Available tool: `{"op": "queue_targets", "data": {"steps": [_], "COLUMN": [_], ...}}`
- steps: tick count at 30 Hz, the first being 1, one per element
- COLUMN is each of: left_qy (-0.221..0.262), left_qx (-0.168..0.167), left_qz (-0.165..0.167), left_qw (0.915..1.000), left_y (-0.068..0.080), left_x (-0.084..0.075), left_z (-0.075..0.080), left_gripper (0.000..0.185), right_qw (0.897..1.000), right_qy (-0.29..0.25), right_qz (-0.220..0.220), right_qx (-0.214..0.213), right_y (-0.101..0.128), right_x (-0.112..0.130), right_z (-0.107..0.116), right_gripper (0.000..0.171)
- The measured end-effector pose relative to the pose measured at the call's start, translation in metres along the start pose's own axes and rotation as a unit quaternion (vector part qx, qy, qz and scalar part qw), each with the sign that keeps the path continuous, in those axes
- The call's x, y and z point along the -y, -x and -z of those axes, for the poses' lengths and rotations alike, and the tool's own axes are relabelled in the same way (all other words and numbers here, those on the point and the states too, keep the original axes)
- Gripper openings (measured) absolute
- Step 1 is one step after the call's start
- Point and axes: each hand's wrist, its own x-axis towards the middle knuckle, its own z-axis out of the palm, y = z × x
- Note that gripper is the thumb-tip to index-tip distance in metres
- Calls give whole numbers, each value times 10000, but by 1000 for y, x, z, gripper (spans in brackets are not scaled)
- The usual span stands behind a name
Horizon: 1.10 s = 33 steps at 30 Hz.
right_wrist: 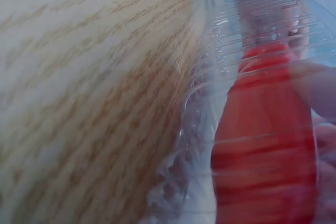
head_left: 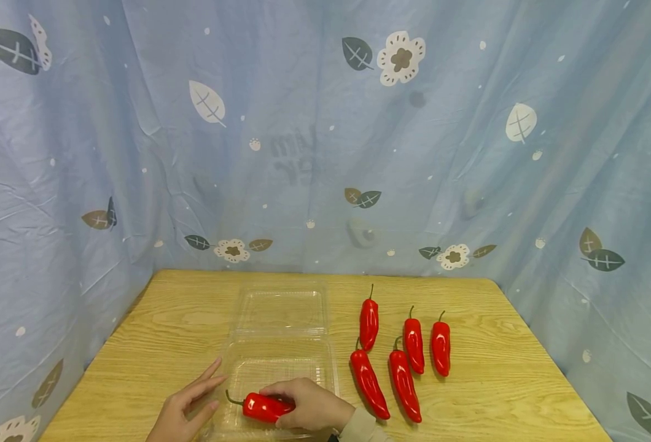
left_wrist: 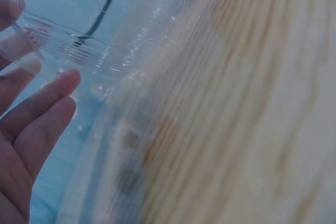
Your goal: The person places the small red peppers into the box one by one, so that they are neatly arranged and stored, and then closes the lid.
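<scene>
Head view: unlabelled clear clamshell (head_left: pixel 281 313).

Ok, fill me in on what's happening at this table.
A person's right hand grips a red pepper in the near half of an open clear plastic clamshell box. The left hand rests open against the box's left edge. Five more red peppers lie on the wooden table, right of the box.

Light wood-grain table (head_left: pixel 524 393), rectangular. Blue cloth (head_left: pixel 314 123) hung behind and along both sides, creased, printed with leaves, white flowers and dots. Even, soft light; no hard shadows.
</scene>
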Motion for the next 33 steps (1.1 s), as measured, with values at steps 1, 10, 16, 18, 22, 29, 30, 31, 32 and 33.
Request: {"op": "queue_targets", "data": {"steps": [1,10,16,18,22,29,30,31,32,33], "left_qy": [-7,-57,63,20,12,146,169,175,203,223], "left_qx": [20,68,39,105,148,118,128,149,163,190], "left_qz": [-37,-256,131,-5,-184,-378,-399,-414,-407,-406], "left_qw": [10000,9996,9999,9999,9997,9991,9990,9989,9988,9987], "left_y": [0,-1,-1,-1,-1,-1,-1,-1,-1,-1], "left_x": [0,1,-1,-1,0,2,2,3,3,4], "left_z": [0,1,0,1,2,2,2,2,2,2], "left_gripper": [34,34,35,35,35,34,34,34,34,35], "right_qw": [10000,9994,9992,9992,9984,9976,9977,9976,9975,9974], "right_qy": [-17,-38,-199,-261,-517,-676,-666,-671,-672,-680], "right_qz": [-36,-325,-323,-258,-208,-87,-64,-49,-20,13], "right_qx": [20,114,121,124,94,-104,-137,-171,-199,-225], "right_y": [0,-2,-1,-1,-2,-2,-1,-1,-1,-1], "right_x": [0,-3,-2,-3,-3,-2,-2,-2,-2,-1], "right_z": [0,-2,-1,0,0,1,1,1,1,1], "right_gripper": [51,50,50,50,51,47,46,46,46,46]}}
